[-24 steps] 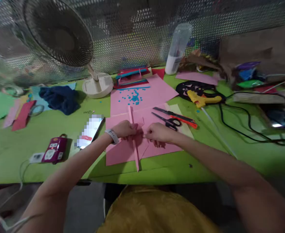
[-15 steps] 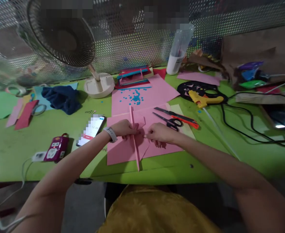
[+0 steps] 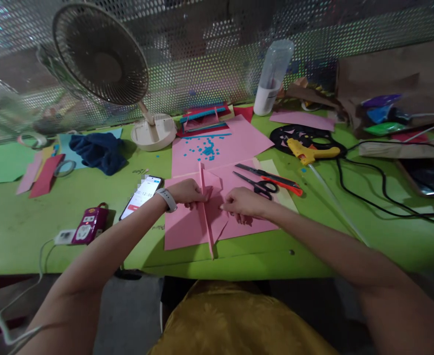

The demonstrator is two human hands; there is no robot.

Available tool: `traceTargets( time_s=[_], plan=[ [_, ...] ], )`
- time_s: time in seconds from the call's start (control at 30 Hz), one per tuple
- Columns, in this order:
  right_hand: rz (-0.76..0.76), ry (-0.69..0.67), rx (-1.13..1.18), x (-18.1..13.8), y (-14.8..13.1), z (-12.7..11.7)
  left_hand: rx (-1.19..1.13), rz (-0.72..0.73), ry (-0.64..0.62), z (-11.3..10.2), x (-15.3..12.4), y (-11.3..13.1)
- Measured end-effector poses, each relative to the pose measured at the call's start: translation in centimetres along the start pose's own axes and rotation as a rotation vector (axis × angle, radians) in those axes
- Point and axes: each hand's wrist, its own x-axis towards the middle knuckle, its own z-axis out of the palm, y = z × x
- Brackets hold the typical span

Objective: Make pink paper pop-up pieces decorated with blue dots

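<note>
Left grip (image 3: 186,192) pinches pink strip (image 3: 207,228), which lies between both grips over pink sheet (image 3: 183,232); right grip (image 3: 242,203) curled, can't tell if holding anything. Clear bottle (image 3: 273,69), white base, beyond grips. Green worktop (image 3: 254,259) underneath; perforated screen (image 3: 202,59) farthest back.

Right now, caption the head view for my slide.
Left hand at a pink paper strip, right hand near black-handled scissors.
</note>
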Motion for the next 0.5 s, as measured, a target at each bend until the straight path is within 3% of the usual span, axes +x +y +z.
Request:
traceTargets(
  time_s=[0.33, 0.5],
  plan=[
    [-0.002, 0.001, -0.018, 0.0, 0.0, 0.0, 0.01, 0.032, 0.023, 0.5, 0.6, 0.5],
    [0.004, 0.0, -0.043, -0.3, -0.4, -0.1, -0.019, 0.075, 0.113, 1.0, -0.5, 0.9]
  ],
)
